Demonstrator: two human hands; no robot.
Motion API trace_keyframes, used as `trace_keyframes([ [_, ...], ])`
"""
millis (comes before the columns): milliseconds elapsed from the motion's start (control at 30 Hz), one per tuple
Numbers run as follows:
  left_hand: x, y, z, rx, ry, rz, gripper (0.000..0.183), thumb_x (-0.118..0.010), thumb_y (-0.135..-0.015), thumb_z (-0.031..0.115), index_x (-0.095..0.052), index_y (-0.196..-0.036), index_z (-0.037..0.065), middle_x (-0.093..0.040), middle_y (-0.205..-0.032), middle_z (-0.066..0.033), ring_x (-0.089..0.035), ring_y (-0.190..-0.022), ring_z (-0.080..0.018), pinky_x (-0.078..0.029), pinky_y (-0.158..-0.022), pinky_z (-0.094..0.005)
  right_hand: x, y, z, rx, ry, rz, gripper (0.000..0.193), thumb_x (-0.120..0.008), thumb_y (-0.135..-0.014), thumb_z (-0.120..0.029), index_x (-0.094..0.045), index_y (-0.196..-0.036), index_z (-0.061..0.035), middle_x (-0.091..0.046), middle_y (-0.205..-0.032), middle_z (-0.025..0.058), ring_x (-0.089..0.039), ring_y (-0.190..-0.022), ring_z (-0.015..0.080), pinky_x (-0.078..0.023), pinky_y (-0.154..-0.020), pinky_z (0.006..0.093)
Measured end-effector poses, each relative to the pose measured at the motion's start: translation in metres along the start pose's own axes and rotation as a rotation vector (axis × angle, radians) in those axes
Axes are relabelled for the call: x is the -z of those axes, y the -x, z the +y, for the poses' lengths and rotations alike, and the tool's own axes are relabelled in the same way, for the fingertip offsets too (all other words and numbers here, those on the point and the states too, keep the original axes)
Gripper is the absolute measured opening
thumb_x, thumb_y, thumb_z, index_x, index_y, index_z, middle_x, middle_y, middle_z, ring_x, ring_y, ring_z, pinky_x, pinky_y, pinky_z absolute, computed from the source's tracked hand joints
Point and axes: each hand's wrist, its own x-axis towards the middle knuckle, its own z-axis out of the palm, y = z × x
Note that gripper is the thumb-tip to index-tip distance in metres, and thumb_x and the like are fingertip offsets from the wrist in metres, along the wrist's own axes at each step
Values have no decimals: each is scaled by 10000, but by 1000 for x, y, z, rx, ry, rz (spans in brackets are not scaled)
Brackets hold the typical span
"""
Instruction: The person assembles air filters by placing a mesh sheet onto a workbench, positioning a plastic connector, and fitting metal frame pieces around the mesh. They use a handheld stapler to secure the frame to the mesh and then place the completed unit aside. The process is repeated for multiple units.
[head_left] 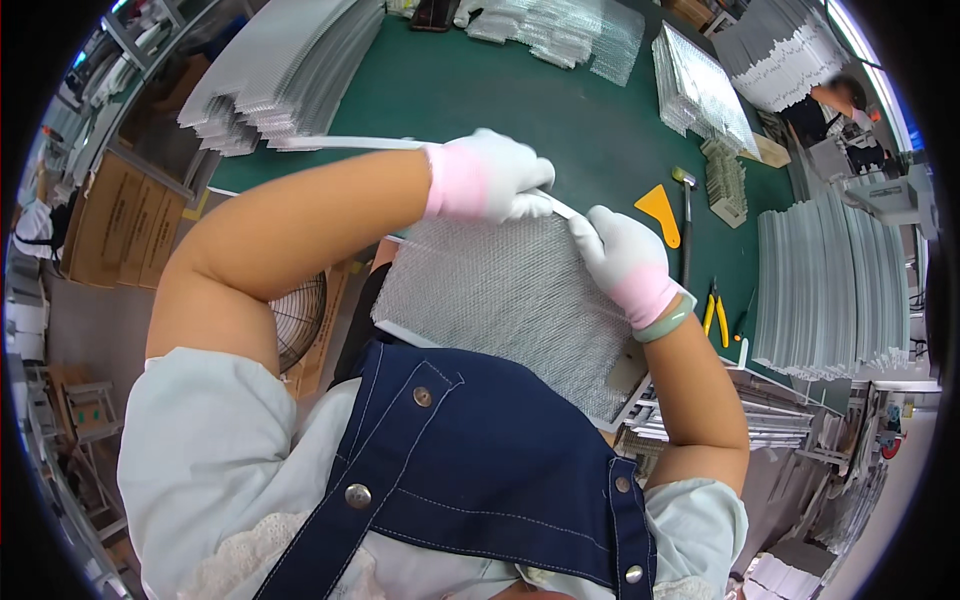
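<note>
We see the left arm bent sharply at the elbow, its gloved left hand [500, 178] reaching across and curled closed around a white strip [559, 207]. Our right forearm rises from the lower right, and the right hand [628, 258] pinches the strip between thumb and fingers. The strip's bare stretch slants down between our two grips, at the far edge of the mesh panel [470, 290], near the body.

You face a green-topped table [420, 85]. Greyish floor [105, 310] and metal racking [127, 48] at your left.
</note>
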Motion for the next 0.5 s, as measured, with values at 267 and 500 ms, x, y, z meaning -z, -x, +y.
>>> trace_keyframes([
  [267, -37, 67, -13, 613, 441, 271, 554, -609, -939, 505, -645, -913, -47, -647, -780, -153, -626, -751, -234, -500, -710, -373, -15, 16, 21, -66, -135, 137, 441, -497, -994, -430, -587, -813, -39, -599, -711, 178, -610, -721, 388, -467, -655, 467],
  [500, -43, 68, -1, 497, 885, 414, 354, -632, -967, 292, -618, -1034, -55, -639, -865, -55, -562, -777, -113, -478, -727, -293, 14, 4, 20, -43, -366, -35, 341, -544, -986, -337, -650, -999, -13, -641, -766, 158, -632, -719, 312, -484, -693, 393],
])
